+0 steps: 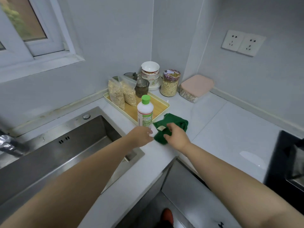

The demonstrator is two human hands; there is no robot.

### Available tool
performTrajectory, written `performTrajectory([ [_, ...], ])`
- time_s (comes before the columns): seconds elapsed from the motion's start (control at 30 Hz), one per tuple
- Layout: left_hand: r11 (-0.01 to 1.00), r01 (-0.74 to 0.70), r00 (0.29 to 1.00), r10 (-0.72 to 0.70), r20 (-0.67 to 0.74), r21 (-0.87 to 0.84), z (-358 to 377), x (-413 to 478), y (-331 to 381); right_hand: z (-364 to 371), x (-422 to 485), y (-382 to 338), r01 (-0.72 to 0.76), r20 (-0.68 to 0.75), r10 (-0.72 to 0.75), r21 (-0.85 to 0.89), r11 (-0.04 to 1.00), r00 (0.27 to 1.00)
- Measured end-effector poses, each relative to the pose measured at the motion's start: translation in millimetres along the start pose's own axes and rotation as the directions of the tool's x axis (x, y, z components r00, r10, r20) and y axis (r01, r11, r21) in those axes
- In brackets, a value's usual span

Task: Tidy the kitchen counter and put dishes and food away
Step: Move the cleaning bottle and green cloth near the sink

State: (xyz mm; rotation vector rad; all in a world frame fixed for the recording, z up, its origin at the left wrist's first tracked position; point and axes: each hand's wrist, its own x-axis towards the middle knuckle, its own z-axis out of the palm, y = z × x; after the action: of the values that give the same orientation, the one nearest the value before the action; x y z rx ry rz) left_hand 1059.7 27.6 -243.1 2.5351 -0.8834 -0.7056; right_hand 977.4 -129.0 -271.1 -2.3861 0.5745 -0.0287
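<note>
Your white counter [213, 129] wraps the corner, and the rectangular stainless-steel sink [65, 145] set into it serves as the reference for all that follows.

Well to the right of the sink, at the frame edge, stands a black appliance [286, 162], only partly visible.

Just behind the sink's right rear corner lies a cream-rimmed rectangular tray with a wood-coloured floor [162, 104]. Two clear zip bags of oats [117, 94] stand upright at the tray end nearer the wall.

Farther from the sink, toward the wall corner, you have a clear box with a pink lid [197, 85], a glass jar of oats with a patterned lid [170, 83] and a stack of white bowls [150, 71].

A white plastic bottle with a green cap [145, 112] stands upright just right of the sink, at the tray's near edge; its base is hidden.

Right of the sink and beside the bottle, a crumpled dark green cloth [174, 120] lies on the counter.

Your right hand [176, 134] rests on the cloth, thumb and fingers curled into the fabric, gripping it. Your left hand [142, 136] sits at the bottle's foot, back to the camera; whether it holds the bottle cannot be determined.
</note>
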Motion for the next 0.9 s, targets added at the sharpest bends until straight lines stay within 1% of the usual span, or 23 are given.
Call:
performTrajectory([
  [0.07, 0.991, -0.118, 0.992, 0.116, -0.049, -0.062, 4, -6, 24, -17, -16, 9, 0.018, -0.079, -0.022, -0.051, 0.999, 0.997],
  [0.13, 0.972, -0.231, 0.968, 0.226, -0.106, -0.034, 7, -14, 52, -38, -32, 18, 0.034, -0.146, -0.051, -0.117, 0.993, 0.988],
  [0.2, 0.941, -0.328, 0.928, 0.338, -0.159, 0.086, 12, -17, 78, -59, -47, 28, 0.035, -0.202, -0.070, -0.172, 0.985, 0.977],
  [0.3, 0.841, -0.465, 0.830, 0.523, -0.195, 0.275, 22, -18, 117, -96, -74, 47, -0.010, -0.299, -0.067, -0.248, 0.969, 0.952],
  [0.43, 0.729, -0.490, 0.743, 0.636, -0.208, 0.479, 39, -27, 176, -147, -118, 79, -0.111, -0.442, -0.076, -0.382, 0.918, 0.894],
  [0.53, 0.686, -0.486, 0.706, 0.673, -0.218, 0.542, 56, -42, 225, -183, -159, 103, -0.206, -0.512, -0.071, -0.464, 0.861, 0.856],
  [0.63, 0.618, -0.505, 0.651, 0.731, -0.204, 0.602, 83, -64, 279, -219, -211, 130, -0.300, -0.581, -0.049, -0.488, 0.819, 0.813],
  [0.7, 0.560, -0.541, 0.595, 0.782, -0.184, 0.627, 109, -85, 319, -242, -257, 152, -0.362, -0.620, -0.021, -0.485, 0.796, 0.785],
  [0.8, 0.508, -0.595, 0.519, 0.835, -0.186, 0.622, 146, -119, 373, -270, -323, 182, -0.436, -0.658, 0.025, -0.469, 0.768, 0.752],
  [0.9, 0.461, -0.638, 0.471, 0.867, -0.162, 0.617, 181, -156, 417, -289, -385, 207, -0.513, -0.695, 0.066, -0.460, 0.724, 0.716],
])
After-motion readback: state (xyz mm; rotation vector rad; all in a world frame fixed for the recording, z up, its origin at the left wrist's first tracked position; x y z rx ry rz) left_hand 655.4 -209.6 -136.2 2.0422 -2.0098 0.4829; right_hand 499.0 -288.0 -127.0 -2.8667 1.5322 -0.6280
